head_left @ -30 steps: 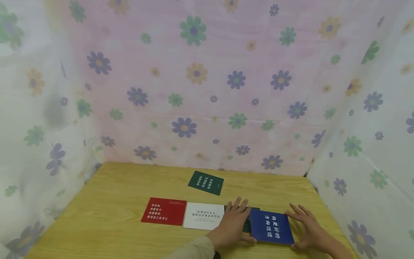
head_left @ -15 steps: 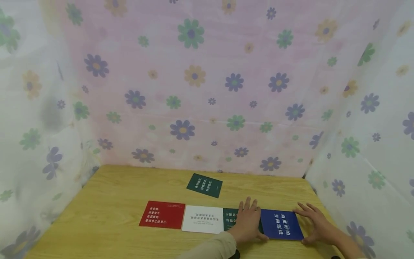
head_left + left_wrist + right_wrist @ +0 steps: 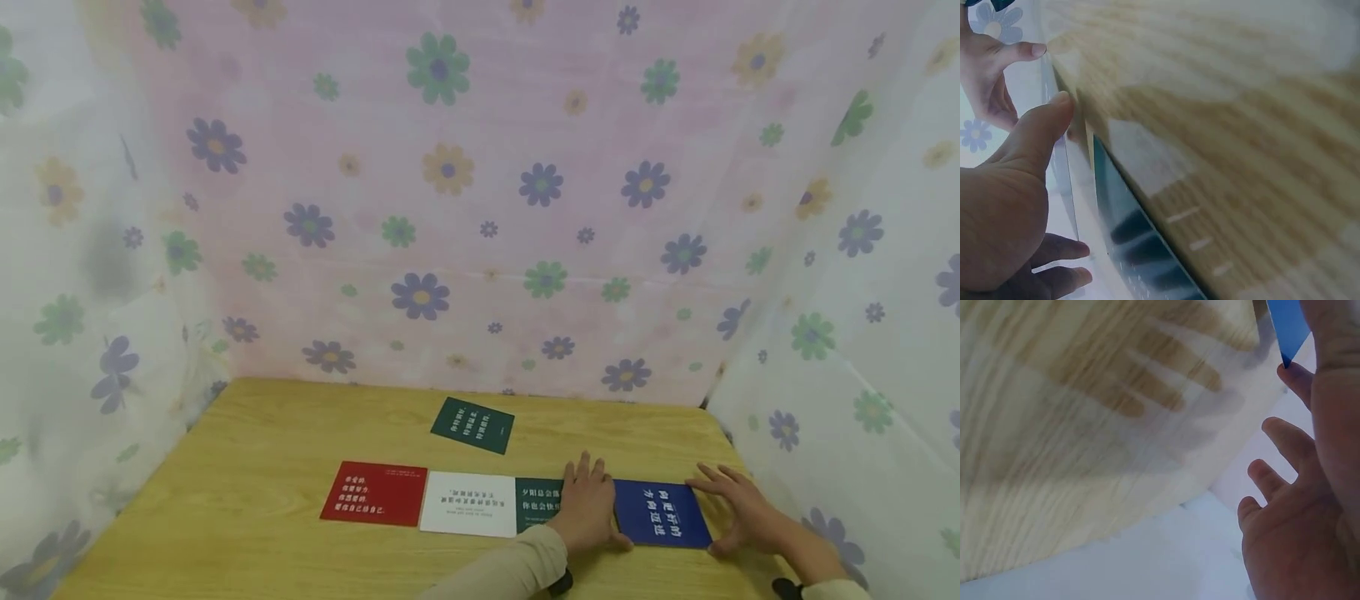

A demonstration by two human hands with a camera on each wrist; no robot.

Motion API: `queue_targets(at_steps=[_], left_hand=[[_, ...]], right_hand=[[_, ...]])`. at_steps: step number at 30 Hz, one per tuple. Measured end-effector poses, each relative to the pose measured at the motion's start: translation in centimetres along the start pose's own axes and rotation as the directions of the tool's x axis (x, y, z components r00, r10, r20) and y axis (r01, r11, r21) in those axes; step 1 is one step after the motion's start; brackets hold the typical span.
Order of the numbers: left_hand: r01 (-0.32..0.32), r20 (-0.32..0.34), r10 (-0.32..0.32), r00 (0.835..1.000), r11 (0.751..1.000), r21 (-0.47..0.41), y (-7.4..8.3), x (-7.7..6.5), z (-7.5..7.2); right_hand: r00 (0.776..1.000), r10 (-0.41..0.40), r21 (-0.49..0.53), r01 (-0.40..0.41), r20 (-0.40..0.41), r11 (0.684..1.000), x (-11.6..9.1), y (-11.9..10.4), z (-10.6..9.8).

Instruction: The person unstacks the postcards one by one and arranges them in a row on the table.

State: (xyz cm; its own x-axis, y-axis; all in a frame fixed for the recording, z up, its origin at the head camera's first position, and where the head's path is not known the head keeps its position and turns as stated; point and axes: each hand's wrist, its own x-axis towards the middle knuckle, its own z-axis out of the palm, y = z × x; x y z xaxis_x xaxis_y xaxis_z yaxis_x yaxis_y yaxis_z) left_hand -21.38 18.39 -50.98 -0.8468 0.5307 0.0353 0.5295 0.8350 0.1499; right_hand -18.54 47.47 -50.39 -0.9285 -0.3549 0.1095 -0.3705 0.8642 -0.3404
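A blue card [image 3: 660,514] with white lettering lies flat near the table's right side. My right hand [image 3: 750,517] touches its right edge, thumb at the near corner and forefinger at the far one; a blue corner [image 3: 1291,328] meets a fingertip in the right wrist view. Spread out over the right part of a dark green card [image 3: 536,507], my left hand [image 3: 588,504] hides much of it, with its thumb beside the blue card's near left corner. A white card [image 3: 468,502] adjoins the green one on the left, then a red card [image 3: 373,493].
Another dark green card [image 3: 474,425] lies turned at an angle behind the row. All the cards are on a yellow wood-grain table [image 3: 247,467]. Flowered curtains [image 3: 480,208] enclose it at the back and both sides.
The blue card has slid right with both hands, off the green card it partly covered. More of the green card's lettering shows. The red, white and rear green cards keep their places.
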Motion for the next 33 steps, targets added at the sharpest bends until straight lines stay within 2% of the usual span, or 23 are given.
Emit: queue_targets(at_steps=[4,8,11,19,22,25,29,33], left_hand=[[0.012,0.002,-0.012,1.000,1.000,0.009,-0.4,-0.1,-0.2],[0.033,0.025,-0.032,0.999,0.999,-0.038,-1.0,-0.3,-0.6],[0.026,0.043,-0.023,0.999,0.997,-0.074,-1.1,-0.5,-0.8],[0.006,0.054,-0.001,0.999,0.997,-0.078,-1.3,-0.4,-0.5],[-0.037,0.066,0.044,0.997,0.994,-0.103,-1.7,-0.6,-0.8],[-0.117,0.075,0.125,0.989,0.987,-0.110,-2.8,-0.9,-1.1],[-0.197,0.086,0.205,0.975,0.976,-0.096,-4.9,-1.4,-1.6],[-0.229,0.100,0.241,0.965,0.966,-0.121,-7.5,-2.5,-2.5]], right_hand=[[0.998,0.028,-0.016,-0.027,0.055,1.000,0.5,-0.7,-0.3],[0.992,0.061,0.000,-0.061,0.113,0.998,1.0,-1.4,-0.5],[0.985,0.086,0.005,-0.088,0.148,0.996,1.2,-1.6,-0.6],[0.980,0.099,-0.010,-0.099,0.172,0.995,1.3,-1.9,-0.7],[0.979,0.115,-0.002,-0.117,0.170,0.993,1.1,-2.6,-0.7],[0.977,0.114,0.012,-0.118,0.179,0.993,1.0,-3.7,-0.7],[0.976,0.084,0.085,-0.103,0.202,0.991,1.1,-5.5,-0.1],[0.978,0.058,0.165,-0.092,0.200,0.982,1.2,-7.4,1.4]])
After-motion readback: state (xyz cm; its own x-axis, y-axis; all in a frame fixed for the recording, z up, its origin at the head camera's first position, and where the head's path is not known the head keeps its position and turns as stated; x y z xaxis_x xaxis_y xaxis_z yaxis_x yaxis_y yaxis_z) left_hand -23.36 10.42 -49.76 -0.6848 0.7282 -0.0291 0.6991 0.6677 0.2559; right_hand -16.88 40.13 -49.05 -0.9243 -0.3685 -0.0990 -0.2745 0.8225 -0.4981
